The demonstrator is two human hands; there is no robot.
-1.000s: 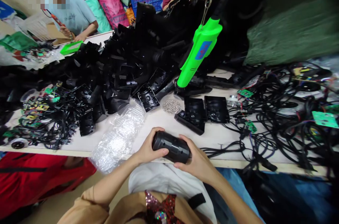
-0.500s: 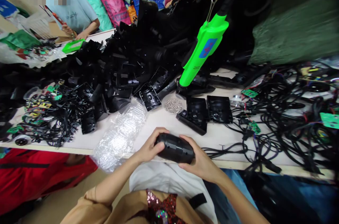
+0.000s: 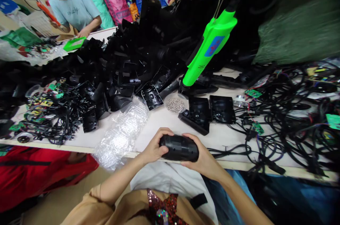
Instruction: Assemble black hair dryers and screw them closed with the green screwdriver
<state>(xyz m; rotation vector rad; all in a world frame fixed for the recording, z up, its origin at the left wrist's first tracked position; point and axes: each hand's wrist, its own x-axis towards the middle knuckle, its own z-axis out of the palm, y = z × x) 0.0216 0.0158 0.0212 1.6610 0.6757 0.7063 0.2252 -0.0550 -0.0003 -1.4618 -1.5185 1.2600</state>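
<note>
Between my two hands is a black rounded plastic housing, held lengthwise over the table's front edge. My left hand grips its left end, thumb on the near side and fingers over the top. My right hand wraps its right end. Just beyond lie open black shell halves and a long black plastic piece. A clear dish of small silver screws sits to their left. Over the table a bright green electric screwdriver hangs tilted from a metal hook.
Crumpled bubble wrap overhangs the front edge at left. Tangled black cables with green circuit boards cover the right side, more wired parts the left. Black plastic parts are heaped behind. Across the table, two people are at work.
Both hands still hold the black housing, which has turned slightly to lie more level. The whole scene has shifted a little in view. A person across the table has raised an orange-red tool.
</note>
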